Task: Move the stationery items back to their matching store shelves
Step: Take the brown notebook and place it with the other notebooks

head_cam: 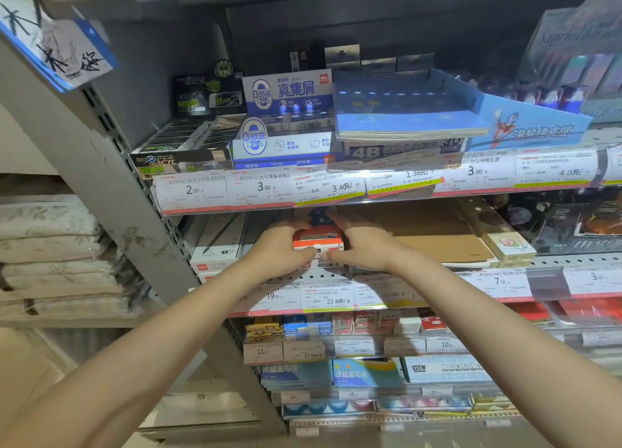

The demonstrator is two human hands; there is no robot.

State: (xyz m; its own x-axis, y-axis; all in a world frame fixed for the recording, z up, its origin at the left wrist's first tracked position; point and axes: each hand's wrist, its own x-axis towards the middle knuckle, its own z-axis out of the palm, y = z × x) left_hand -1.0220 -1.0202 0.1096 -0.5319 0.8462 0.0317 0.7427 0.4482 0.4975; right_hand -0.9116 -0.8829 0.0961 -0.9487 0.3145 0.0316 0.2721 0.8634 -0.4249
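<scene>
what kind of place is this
Most likely the stationery aisle of a shop: printed price tags run along the shelf edges, boxed erasers fill the upper shelf, and both hands grip an orange box.

Both bare forearms reach forward and up from the bottom corners, converging toward the middle. The left hand (274, 250) is curled with its thumb pointing right and its fingers wrapped over the far side, and the right hand (365, 245) mirrors it, thumb pointing left. The two thumb tips nearly meet, each hand closed in a grip.
</scene>
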